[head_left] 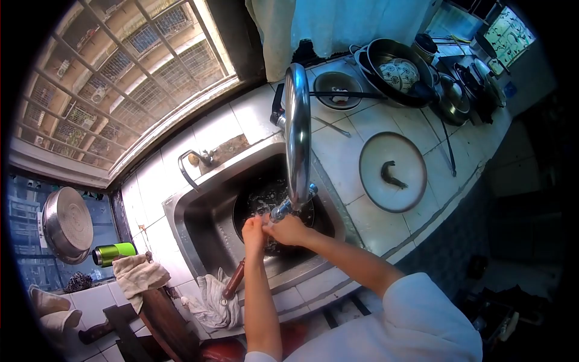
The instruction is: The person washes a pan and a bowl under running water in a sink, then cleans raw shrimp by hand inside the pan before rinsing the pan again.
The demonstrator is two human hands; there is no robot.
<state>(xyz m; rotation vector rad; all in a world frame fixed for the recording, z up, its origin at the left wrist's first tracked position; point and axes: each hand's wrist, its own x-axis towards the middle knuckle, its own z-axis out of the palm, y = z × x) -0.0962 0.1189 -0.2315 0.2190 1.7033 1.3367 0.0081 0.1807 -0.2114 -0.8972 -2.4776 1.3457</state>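
My left hand (254, 233) and my right hand (286, 230) meet under the tap's spout end (281, 211), over the steel sink (208, 241). Both have their fingers pressed together, and something small between them is too hidden to name. Below them in the sink sits a dark round pan (242, 205) with splashing water in it. On the counter to the right, a shrimp (392, 175) lies on a round plate (370, 158).
A brown handle (234, 280) and a crumpled cloth (211, 304) lie at the sink's near edge. Behind are a bowl (338, 81) and a large pot (401, 51). At left stand a green cup (123, 250) and a knife (96, 332).
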